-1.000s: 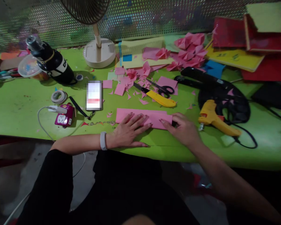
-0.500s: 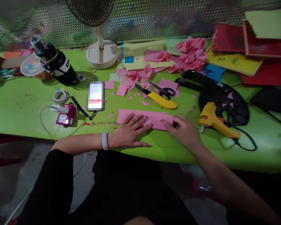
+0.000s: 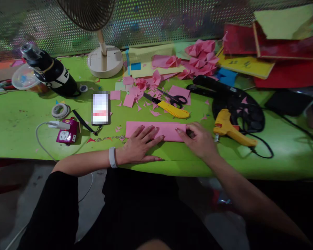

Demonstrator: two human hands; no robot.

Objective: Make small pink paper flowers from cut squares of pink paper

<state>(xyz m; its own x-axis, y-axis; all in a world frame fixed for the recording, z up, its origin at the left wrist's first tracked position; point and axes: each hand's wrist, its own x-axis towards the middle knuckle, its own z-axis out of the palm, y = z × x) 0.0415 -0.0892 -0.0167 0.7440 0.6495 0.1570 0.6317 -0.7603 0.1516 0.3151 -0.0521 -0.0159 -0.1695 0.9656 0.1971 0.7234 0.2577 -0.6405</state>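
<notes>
A long folded strip of pink paper lies flat near the table's front edge. My left hand rests on its left half, palm down with fingers spread. At the strip's right end my right hand pinches the paper, thumb on top and the curled fingers behind the edge. Just beyond the strip lie a yellow-handled utility knife with its blade out and black scissors, among small pink paper scraps. Several folded pink paper flowers are piled farther back.
To the right are a yellow glue gun and a black long-armed tool. On the left stand a phone, tape roll, purple power adapter and black bottle. A fan stands at the back.
The view has shifted slightly, so the tabletop things appear farther left. Both hands keep much the same hold on the pink paper, whose layers at the right end look slightly more even.
</notes>
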